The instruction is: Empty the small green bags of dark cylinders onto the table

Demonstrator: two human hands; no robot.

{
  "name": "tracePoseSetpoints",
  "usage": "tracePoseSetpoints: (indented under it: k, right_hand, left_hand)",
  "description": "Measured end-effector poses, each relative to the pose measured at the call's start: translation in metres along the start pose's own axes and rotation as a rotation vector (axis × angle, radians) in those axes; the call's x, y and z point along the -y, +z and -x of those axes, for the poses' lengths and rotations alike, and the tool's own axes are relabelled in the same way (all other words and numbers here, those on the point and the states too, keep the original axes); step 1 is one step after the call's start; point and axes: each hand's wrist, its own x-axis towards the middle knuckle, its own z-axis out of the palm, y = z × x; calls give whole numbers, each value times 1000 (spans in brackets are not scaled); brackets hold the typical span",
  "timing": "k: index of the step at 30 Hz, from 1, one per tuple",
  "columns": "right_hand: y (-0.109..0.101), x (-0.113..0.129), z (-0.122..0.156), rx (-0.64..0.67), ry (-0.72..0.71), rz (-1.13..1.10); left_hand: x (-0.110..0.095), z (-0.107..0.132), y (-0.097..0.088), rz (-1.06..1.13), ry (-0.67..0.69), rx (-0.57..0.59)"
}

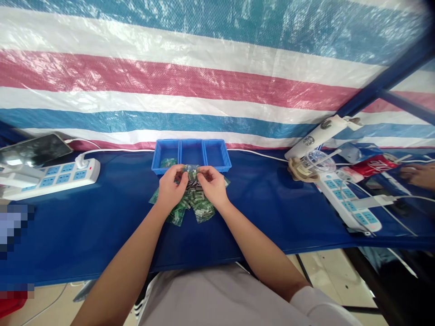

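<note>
Plastic packet (192, 173) shows; left hand (172, 185) and right hand (214, 185) pinch it.

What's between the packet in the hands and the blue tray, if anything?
Only the front wall of the tray; nothing loose shows in between. Left hand and right hand hold the packet at the tray's near side. The pile sits nearer the person, out of the way.

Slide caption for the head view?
Left hand and right hand pinch a small packet over piled packets near a blue three-compartment tray.
</note>
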Motion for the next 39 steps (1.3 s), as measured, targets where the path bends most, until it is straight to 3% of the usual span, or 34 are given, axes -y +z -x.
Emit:
tracePoseSetpoints:
  k: [39]
  right_hand:
    - [1, -2, 0, 12, 7, -32]
  left_hand:
    - [0, -2, 0, -17, 3, 18]
